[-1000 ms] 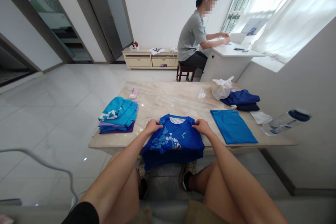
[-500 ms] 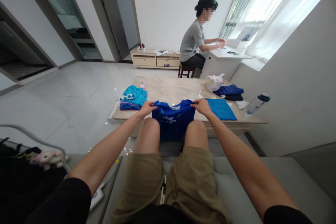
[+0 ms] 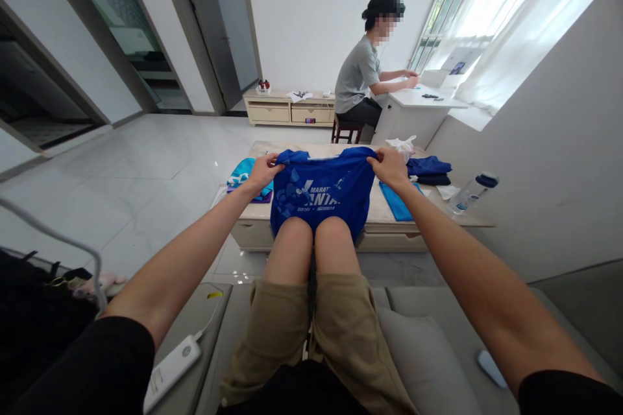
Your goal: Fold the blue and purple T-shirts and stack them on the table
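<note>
A blue T-shirt (image 3: 321, 188) with white lettering hangs spread between my two hands, just beyond my knees. My left hand (image 3: 265, 170) pinches it at one shoulder, and my right hand (image 3: 390, 167) pinches the other. Its lower part drops behind my knees and is hidden. Past my left hand lies a stack of folded clothes (image 3: 242, 172), turquoise on top with purple below. A folded bright blue garment (image 3: 396, 201) rests on the table under my right hand and forearm, partly covered by them.
The low table (image 3: 467, 219) also bears a plastic bag (image 3: 403, 146), dark blue folded clothes (image 3: 431, 166) and a clear bottle (image 3: 473, 193). On the sofa lie a white power strip (image 3: 172, 369) and a cushion (image 3: 428, 356). A person (image 3: 357, 71) sits at a white desk.
Both hands have risen and moved slightly apart, lifting the T-shirt and stretching it so its lettering shows. My knees have come together. The seated person has stayed put.
</note>
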The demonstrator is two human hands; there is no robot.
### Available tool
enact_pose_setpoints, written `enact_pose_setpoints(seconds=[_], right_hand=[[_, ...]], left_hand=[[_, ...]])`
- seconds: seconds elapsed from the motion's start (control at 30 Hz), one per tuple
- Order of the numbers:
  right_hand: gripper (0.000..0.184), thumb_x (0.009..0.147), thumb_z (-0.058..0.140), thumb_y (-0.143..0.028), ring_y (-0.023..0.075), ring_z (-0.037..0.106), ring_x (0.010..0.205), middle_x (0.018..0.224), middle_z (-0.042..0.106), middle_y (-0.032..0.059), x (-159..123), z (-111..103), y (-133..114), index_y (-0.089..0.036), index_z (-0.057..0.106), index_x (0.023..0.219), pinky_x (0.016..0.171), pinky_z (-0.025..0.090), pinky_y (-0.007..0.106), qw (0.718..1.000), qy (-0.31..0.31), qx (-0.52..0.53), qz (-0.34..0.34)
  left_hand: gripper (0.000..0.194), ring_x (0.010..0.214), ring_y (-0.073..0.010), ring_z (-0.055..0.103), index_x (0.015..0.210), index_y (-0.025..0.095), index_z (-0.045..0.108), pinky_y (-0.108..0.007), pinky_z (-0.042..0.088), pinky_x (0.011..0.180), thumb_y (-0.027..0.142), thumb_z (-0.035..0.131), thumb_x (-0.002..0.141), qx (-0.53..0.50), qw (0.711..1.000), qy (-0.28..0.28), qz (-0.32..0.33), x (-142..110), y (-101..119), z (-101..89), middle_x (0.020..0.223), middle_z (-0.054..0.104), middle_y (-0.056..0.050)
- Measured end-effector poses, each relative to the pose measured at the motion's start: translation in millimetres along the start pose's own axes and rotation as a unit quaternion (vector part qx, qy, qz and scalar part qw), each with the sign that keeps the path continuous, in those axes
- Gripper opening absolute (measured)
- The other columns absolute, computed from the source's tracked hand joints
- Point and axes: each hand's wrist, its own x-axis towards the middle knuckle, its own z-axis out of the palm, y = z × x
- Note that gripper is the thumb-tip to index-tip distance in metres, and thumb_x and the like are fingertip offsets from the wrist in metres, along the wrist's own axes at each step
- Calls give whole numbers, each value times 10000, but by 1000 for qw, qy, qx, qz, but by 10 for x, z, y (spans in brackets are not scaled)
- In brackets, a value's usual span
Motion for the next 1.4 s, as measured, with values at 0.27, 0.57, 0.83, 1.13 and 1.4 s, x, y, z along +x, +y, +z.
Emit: enact_pose_setpoints(seconds=[0.27, 0.57, 0.83, 1.13, 1.4], right_hand=[[232, 938, 704, -339, 320, 742, 1015, 1011, 808, 141, 1051, 1036, 325, -169, 808, 1057, 980, 575, 434, 998, -39, -3, 43], [455, 1184, 326, -364, 270, 672, 1189, 1282, 731, 215, 2666, 1705, 320, -61, 646, 1299, 1091, 475, 449, 991, 97, 22, -87], [256, 988, 606, -213, 335, 697, 1253, 1301, 790, 137, 841, 2286, 1068, -204, 735, 1210, 1111, 495, 463, 983, -115, -23, -140], [298, 974, 569, -183, 349, 637, 1393, 1499, 710, 129, -228, 2013, 1716, -232, 805, 1149, 1210, 440, 556, 961, -235, -3, -146], [375, 1047, 554, -487, 334, 742, 1216, 1241, 826, 90, -1331, 1305, 451, -267, 835, 1161, 1112, 551, 471, 917, -294, 268, 44]], left_hand=[[362, 837, -243, 728, 1031, 157, 842, -366, 604, 815, 345, 828, 722, 69, 997, -22, -38, 1284, -742, 212, 935, 826, -56], [361, 1214, -258, 685, 1001, 3, 699, -354, 486, 1037, 235, 429, 1057, 166, 972, 102, 134, 3085, -1065, 263, 1117, 760, -61], [201, 1077, -248, 706, 766, 217, 680, -397, 509, 1091, 45, 582, 733, 253, 966, 37, 51, 1388, -2061, 488, 990, 780, -49], [199, 1084, -302, 716, 808, 271, 758, -472, 503, 1075, 220, 595, 910, 314, 943, -112, -2, -2, -2112, 469, 1053, 812, -79], [316, 1037, -300, 741, 977, 326, 825, -402, 584, 985, 483, 551, 1001, 196, 959, -128, -160, -984, -904, 733, 1071, 837, -46]])
